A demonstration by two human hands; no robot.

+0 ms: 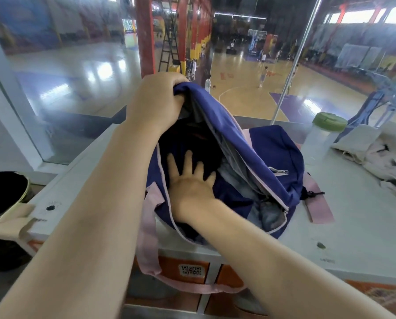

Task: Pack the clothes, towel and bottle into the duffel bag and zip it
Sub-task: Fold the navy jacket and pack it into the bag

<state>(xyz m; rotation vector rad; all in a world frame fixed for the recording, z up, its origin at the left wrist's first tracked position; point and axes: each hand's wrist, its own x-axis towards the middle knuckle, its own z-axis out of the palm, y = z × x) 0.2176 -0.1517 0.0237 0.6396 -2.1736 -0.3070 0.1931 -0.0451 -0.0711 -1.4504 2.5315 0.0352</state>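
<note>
Centrally, the left hand grips the duffel bag flap high (mouth wide) while the right hand presses flat on dark clothes; the bottle stands right.

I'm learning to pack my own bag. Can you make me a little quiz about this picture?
1. True or false: the bottle is already inside the duffel bag.
2. Which hand holds the bag's flap up: A left, B right?
3. What colour is the bottle's lid?

Key
1. False; it stands on the table beside the bag.
2. A; the left hand grips the flap, the right hand presses dark clothes inside.
3. Green.
</note>
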